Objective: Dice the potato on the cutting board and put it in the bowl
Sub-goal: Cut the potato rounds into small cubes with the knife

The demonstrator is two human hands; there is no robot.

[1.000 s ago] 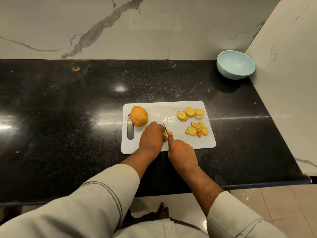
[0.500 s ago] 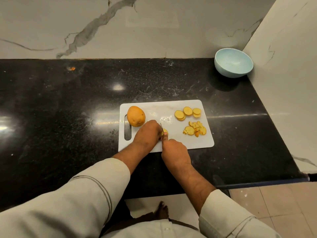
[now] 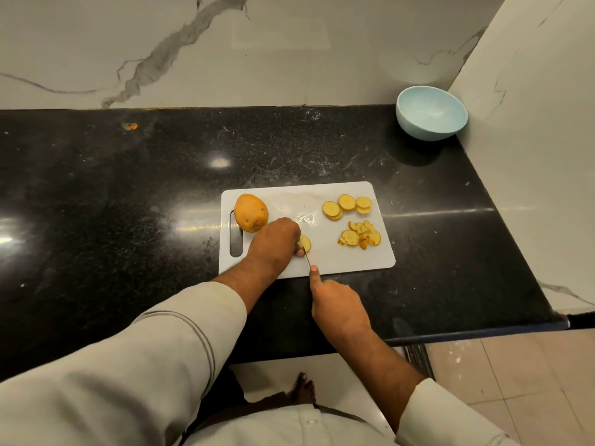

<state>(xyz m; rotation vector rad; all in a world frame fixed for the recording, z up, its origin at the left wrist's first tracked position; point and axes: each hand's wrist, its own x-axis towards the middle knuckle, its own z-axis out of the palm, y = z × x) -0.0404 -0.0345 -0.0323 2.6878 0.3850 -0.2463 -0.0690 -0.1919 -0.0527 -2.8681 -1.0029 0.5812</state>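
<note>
A white cutting board (image 3: 341, 262) lies on the black counter. My left hand (image 3: 275, 243) holds a potato piece (image 3: 305, 243) down near the board's front edge; most of that piece is hidden under my fingers. My right hand (image 3: 338, 305) grips a knife (image 3: 307, 259), index finger stretched along the thin blade, which meets the piece. A whole potato (image 3: 250, 212) sits at the board's left end. Round slices (image 3: 347, 205) lie at the far right of the board, and a heap of cut bits (image 3: 360, 236) lies just in front of them. The pale blue bowl (image 3: 431, 112) stands in the back right corner.
The black stone counter (image 3: 128, 204) runs wide to the left of the board. Marble walls close the back and the right side next to the bowl. A small orange scrap (image 3: 131, 125) lies near the back wall. The counter's front edge is just below my right hand.
My right hand has drawn back toward me with the knife, off the board's front edge. My left hand stays on the potato piece, and a cut face of it shows now.
</note>
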